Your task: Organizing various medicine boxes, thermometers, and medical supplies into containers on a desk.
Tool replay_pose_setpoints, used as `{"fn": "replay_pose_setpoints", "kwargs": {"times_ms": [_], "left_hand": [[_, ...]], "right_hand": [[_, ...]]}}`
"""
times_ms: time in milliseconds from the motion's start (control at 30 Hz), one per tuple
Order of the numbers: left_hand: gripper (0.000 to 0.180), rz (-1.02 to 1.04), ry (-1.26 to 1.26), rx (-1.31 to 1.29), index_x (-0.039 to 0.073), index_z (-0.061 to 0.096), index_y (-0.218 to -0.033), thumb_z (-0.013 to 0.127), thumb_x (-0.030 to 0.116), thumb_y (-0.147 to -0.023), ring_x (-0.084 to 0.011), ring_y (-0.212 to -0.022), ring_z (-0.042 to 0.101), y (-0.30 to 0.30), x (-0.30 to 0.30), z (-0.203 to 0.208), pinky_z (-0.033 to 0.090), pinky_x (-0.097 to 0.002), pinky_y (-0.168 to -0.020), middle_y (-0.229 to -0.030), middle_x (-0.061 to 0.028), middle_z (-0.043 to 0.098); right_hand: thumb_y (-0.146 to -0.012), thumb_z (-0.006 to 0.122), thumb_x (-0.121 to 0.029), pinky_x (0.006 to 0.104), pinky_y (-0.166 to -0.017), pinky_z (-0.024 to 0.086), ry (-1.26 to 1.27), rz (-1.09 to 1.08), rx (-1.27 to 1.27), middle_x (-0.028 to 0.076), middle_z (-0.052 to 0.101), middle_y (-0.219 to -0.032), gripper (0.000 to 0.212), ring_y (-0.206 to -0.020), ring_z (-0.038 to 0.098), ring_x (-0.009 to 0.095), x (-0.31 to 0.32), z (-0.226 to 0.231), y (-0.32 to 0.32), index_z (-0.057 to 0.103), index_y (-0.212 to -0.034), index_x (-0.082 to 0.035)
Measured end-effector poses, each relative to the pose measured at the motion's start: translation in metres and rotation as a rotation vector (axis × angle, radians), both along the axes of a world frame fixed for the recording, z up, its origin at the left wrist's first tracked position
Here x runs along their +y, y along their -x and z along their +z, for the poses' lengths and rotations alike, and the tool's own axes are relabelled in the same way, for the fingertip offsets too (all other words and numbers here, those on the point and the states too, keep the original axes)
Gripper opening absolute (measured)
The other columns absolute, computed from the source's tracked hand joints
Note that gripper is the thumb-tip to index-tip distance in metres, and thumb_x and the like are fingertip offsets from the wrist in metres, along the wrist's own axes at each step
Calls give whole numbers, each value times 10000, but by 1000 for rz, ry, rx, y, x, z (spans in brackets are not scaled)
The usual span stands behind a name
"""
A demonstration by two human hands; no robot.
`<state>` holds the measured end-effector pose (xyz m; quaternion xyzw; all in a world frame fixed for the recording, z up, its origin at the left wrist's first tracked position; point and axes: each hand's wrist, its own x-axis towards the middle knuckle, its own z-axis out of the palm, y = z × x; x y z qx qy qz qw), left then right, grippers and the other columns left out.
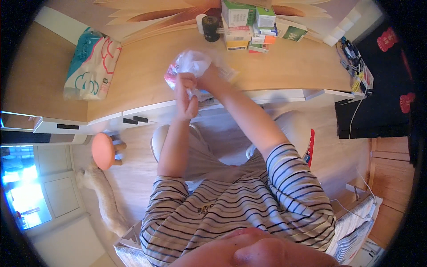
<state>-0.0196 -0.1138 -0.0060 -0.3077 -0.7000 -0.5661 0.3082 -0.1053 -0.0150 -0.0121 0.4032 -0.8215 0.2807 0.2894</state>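
Note:
A crumpled, see-through plastic bag (194, 62) with a red patch on its left side is at the front part of the wooden desk top (147, 66). My left hand (186, 95) grips the near left part of the bag, its fingers bent and the thumb low. Against the bag's right side is my right hand (208, 79), smeared by motion; the plastic covers its fingers, so I cannot see what they do. Whatever lies inside the bag cannot be made out.
Behind the bag stand a black cup (210, 29) and stacked small boxes (242, 26). A tissue pack (93, 66) lies at left, a tangle of cables (356, 66) at right. On the floor are an orange stool (103, 151) and a pale furry animal (106, 198).

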Motion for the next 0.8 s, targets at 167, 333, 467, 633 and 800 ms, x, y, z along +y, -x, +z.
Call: {"fn": "replay_pose_setpoints", "kwargs": {"times_ms": [167, 333, 467, 633, 800], "left_hand": [[347, 43, -33, 17, 11, 428, -979, 460, 61, -637, -194, -898, 397, 21, -15, -6, 335, -316, -851, -971, -106, 431], [315, 98, 180, 22, 44, 460, -900, 542, 95, -600, -343, -1052, 477, 18, -2, 1, 332, -463, -950, -1158, -184, 517], [338, 168, 521, 182, 95, 520, -930, 612, 132, -607, -301, -936, 535, 18, 18, 10, 355, -481, -946, -977, -77, 586], [175, 390, 656, 186, 120, 571, -782, 615, 105, -613, -248, -796, 533, 28, 29, -5, 391, -433, -856, -746, -32, 532], [46, 665, 753, 63, 101, 592, -640, 620, 83, -608, -274, -886, 521, 28, 16, 0, 368, -430, -849, -890, -53, 581]], "right_hand": [[-842, 528, -289, 335, -798, 501, -70, -126, -498, 45, 628, -1047, 267, -955, 606, 210, 25, 32, -16, 615, -1038, -129], [-897, 462, -186, 344, -690, 531, 1090, 456, -1017, 130, 624, -953, 267, -859, 634, 201, 37, 39, -42, 564, -1062, -2], [-886, 440, -109, 368, -704, 527, 1036, 290, -1150, 120, 623, -946, 246, -850, 622, 243, 53, 26, -58, 543, -1091, -20], [-729, 583, -58, 319, -841, 459, -365, -209, -493, 9, 562, -850, 86, -883, 548, 175, 99, -10, -65, 625, -805, -59], [-719, 620, -133, 328, -891, 421, -444, 73, 63, 19, 596, -871, 63, -999, 528, 201, 124, 55, -99, 607, -721, -71]]}}
